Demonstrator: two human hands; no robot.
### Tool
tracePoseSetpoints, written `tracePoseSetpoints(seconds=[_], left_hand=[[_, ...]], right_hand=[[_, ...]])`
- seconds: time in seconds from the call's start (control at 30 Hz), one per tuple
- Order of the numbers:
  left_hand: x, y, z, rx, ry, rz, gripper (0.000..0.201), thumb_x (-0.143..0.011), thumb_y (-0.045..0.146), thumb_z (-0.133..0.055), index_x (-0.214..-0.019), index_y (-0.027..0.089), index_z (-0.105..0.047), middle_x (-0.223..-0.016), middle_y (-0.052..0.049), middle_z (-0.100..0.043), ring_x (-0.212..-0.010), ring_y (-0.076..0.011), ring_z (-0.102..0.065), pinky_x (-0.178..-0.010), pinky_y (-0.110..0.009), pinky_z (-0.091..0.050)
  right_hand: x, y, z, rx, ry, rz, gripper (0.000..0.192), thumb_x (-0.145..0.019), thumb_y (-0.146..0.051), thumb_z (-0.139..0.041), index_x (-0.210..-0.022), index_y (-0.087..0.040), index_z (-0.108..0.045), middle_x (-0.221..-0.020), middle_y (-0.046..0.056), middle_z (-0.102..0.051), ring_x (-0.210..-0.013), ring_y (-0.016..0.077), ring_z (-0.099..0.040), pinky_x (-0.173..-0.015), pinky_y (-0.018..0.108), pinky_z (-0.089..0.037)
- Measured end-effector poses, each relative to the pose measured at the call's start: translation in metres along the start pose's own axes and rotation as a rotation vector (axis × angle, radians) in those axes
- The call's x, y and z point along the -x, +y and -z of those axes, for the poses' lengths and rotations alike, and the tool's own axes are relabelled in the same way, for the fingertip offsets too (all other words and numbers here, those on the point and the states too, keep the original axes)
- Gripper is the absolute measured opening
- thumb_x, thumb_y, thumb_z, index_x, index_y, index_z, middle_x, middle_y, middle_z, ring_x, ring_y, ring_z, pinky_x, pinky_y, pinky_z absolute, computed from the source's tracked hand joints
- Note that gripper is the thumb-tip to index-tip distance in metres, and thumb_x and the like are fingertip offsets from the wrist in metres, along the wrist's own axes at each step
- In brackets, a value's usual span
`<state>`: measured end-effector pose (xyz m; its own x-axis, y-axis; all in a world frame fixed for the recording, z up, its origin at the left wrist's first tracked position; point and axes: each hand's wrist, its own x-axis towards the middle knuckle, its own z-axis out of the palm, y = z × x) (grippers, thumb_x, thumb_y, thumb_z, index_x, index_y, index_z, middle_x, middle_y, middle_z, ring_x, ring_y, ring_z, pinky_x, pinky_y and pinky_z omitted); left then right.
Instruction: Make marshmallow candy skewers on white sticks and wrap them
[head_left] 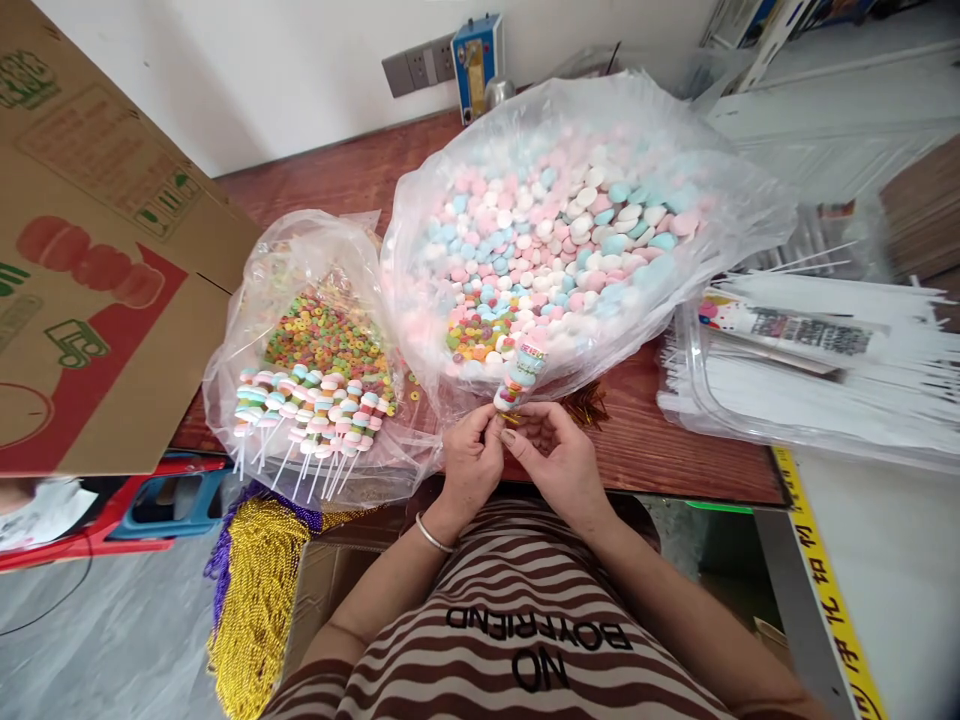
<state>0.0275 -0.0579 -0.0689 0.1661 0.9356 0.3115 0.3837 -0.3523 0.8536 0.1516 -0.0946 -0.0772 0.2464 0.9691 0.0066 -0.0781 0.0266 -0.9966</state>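
Both hands, left (471,462) and right (553,457), at frame centre, fingers pinched on wrapped skewer (520,376) over tabletop (660,440), below candy bag (570,230).

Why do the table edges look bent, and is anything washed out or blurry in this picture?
Head view: wide-lens distortion bows the table and the cardboard box outward. Soft daylight, faint shadows. Glare whitens the big candy bag, hazing the sweets beneath. Both hands, left hand and right hand, and the wrapped candy skewer look sharp.

Pink, white and blue sweets (555,225) are filling the clear bag (735,215); the reddish-brown worktop (330,180) is showing wood grain.
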Motion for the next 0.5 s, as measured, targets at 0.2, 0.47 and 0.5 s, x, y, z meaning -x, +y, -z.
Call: tracePoseSetpoints(seconds=[0.2, 0.47, 0.5], left_hand=[[0.007, -0.003, -0.006, -0.103, -0.012, -0.123, 0.022, -0.099, 0.019, -0.053, -0.104, 0.016, -0.075, -0.080, -0.005, -0.074, -0.070, -0.0147, -0.065, -0.066, -0.026, -0.049], [0.000, 0.005, 0.020, -0.049, 0.099, -0.162, 0.027, -0.094, 0.030, -0.068, -0.118, 0.020, -0.072, -0.117, -0.011, -0.073, -0.109, -0.0213, -0.067, -0.095, -0.036, -0.053], [0.002, 0.010, 0.028, -0.012, 0.127, -0.087, 0.025, -0.091, 0.034, -0.072, -0.111, 0.019, -0.073, -0.108, -0.009, -0.073, -0.100, -0.0201, -0.067, -0.091, -0.034, -0.054]], right_hand=[[0.001, -0.002, -0.002, 0.182, 0.121, 0.098, 0.019, -0.091, -0.038, -0.069, -0.089, -0.020, -0.070, -0.083, 0.003, -0.071, -0.077, 0.0187, -0.064, -0.074, 0.032, -0.052], [-0.018, -0.005, 0.020, 0.076, 0.131, 0.243, 0.021, -0.093, -0.042, -0.068, -0.097, -0.021, -0.071, -0.089, 0.004, -0.076, -0.083, 0.0211, -0.071, -0.078, 0.035, -0.058], [-0.020, -0.009, 0.027, 0.187, 0.209, 0.339, 0.017, -0.095, -0.038, -0.067, -0.097, -0.022, -0.070, -0.090, 0.005, -0.076, -0.083, 0.0211, -0.071, -0.078, 0.035, -0.058]])
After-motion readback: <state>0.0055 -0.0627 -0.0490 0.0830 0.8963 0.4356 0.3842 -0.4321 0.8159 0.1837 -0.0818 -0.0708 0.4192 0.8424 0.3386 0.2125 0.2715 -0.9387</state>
